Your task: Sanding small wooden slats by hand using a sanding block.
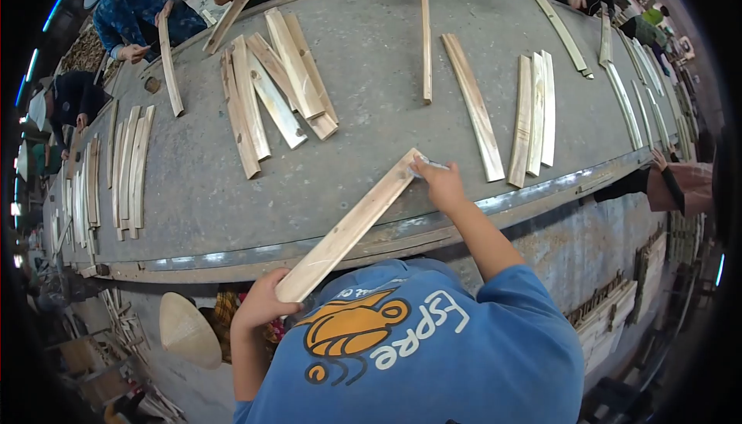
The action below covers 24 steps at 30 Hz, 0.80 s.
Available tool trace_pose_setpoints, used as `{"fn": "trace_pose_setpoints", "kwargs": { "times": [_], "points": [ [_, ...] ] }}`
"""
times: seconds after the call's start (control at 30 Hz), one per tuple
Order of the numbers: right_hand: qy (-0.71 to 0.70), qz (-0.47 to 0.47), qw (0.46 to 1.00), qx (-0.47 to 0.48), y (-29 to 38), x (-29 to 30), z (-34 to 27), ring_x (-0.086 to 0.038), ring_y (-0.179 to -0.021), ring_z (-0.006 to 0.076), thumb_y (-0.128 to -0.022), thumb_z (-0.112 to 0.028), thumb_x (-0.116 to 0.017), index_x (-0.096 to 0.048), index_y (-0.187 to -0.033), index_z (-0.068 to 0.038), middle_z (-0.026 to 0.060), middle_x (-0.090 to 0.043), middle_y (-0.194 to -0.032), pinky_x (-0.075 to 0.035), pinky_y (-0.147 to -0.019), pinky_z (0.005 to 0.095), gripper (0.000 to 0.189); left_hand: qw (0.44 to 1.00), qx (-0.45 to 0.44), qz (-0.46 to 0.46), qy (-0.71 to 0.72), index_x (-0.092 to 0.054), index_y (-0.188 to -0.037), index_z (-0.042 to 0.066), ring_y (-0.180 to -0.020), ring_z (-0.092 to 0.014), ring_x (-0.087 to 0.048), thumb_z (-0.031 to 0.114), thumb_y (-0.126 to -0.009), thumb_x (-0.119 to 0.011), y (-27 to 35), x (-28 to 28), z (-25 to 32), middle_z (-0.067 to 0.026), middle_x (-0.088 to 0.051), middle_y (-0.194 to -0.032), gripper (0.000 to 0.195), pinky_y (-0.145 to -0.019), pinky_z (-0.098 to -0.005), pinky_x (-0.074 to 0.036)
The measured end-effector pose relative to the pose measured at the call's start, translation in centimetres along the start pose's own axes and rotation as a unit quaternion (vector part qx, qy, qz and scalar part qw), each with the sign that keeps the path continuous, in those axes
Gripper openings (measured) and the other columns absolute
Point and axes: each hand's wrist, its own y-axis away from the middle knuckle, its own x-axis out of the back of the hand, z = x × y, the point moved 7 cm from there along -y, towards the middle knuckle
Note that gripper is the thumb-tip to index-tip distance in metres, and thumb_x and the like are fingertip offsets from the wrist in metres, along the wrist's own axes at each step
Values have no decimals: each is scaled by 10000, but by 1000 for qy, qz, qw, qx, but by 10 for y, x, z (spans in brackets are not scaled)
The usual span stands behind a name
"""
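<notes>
A wooden slat (pixel 351 232) slants across the table's near edge, its lower end close to my body. My left hand (pixel 261 302) grips that lower end, with the thumb underneath and fingers over the side. At the upper end, my right hand (pixel 443 183) holds a small, pale, crumpled sheet (pixel 428 164) against the wood; its material is unclear. The fingers of that hand are partly hidden. Knots and light streaks mark the slat's face. Beyond it, the grey tabletop (pixel 371 105) carries more slats.
A pile of overlapping slats (pixel 281 76) lies ahead to the left. Loose slats (pixel 472 108) and a group of three (pixel 533 117) lie to the right. More slats (pixel 133 172) rest at far left. Co-workers handle slats along the far side. A conical hat (pixel 188 331) shows below left.
</notes>
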Motion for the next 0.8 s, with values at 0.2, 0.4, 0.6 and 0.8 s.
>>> {"fn": "trace_pose_setpoints", "kwargs": {
  "times": [0.2, 0.4, 0.6, 0.8],
  "points": [
    [-98, -95, 986, 93, 8, 3, 17, -654, -1082, 260, -834, 9, -551, -576, -1366, -226, 92, -690, -1195, -363, -1028, 568, 582, 994, -36, 41, 94, -562, -1167, 35, -928, -151, -608, 78, -579, -827, 17, -42, 5, -55, -639, -1008, 646, -800, -283, -498],
    [-182, 248, 942, -131, -25, 64, 137, -672, -1027, 247, -728, 124, -505, -544, -1412, -202, 68, -668, -1269, -409, -981, 442, 759, 848, -10, -10, 530, -503, -1201, 79, -739, -137, -612, 252, -764, -715, 8, -103, -21, -84, -602, -879, 515, -658, -277, -551],
    [-50, 133, 985, 93, -9, 30, 28, -644, -1131, 211, -834, 56, -487, -550, -1396, -236, 55, -649, -1306, -371, -1027, 496, 636, 776, 76, -20, 626, -491, -1308, -57, -620, -210, -647, 347, -960, -354, -17, -151, -4, -207, -688, -931, 551, -550, -292, -550],
    [-70, 86, 993, 46, -56, 30, 37, -645, -1125, 215, -861, 15, -516, -539, -1402, -253, 41, -667, -1278, -343, -1048, 558, 604, 800, 64, -29, 596, -516, -1270, -75, -608, -225, -648, 315, -984, -253, -9, -139, 6, -216, -691, -897, 551, -529, -300, -540]
  ]
}}
